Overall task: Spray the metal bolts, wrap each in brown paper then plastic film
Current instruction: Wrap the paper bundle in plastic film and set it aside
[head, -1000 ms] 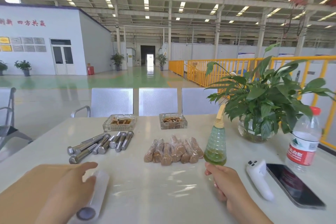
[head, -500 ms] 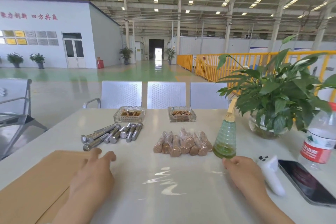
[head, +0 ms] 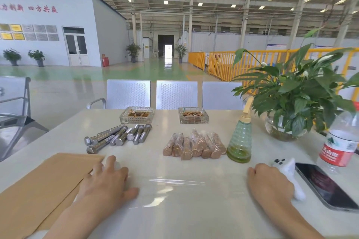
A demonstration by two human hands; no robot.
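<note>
Bare steel hex bolts (head: 118,137) lie heaped toward the table's (head: 194,219) far left; wrapped ones (head: 194,146) sit mid-table. Clear plastic film (head: 174,182) stretches between the left hand (head: 104,182), fingers spread over the roll, and the right hand (head: 270,182), fingers curled, apparently pinching it.

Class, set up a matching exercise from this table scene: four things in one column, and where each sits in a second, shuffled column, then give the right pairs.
Things:
1. bare bolts
2. wrapped bolts
3. spray bottle
4. brown paper

Places:
A. partly under the left hand, at the near left edge
B. just left of the spray bottle
C. in front of the left glass dish
D. beside the potted plant, beyond the right hand

Pairs: 1-C, 2-B, 3-D, 4-A
</note>
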